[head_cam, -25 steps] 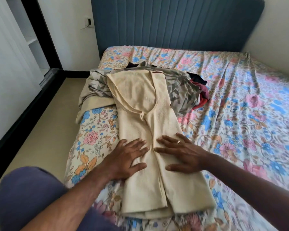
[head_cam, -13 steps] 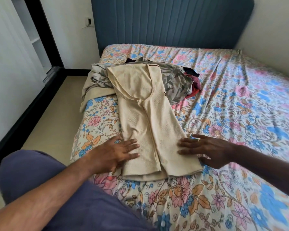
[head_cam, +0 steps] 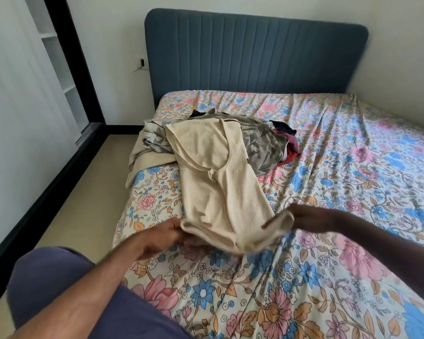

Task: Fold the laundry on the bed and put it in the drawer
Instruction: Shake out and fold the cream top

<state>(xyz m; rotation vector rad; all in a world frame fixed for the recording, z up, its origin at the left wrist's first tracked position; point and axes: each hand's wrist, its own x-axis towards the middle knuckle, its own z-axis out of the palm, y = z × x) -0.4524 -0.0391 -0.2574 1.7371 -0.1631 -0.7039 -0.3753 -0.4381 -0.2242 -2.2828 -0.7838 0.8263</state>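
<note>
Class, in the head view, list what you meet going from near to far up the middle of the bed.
Hem of the cream top, held up by left hand and right hand → pile of unfolded laundry → bare floral sheet → blue headboard.

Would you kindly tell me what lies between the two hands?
In the head view, the lifted hem of the cream ribbed top spans between the left hand and right hand.
</note>
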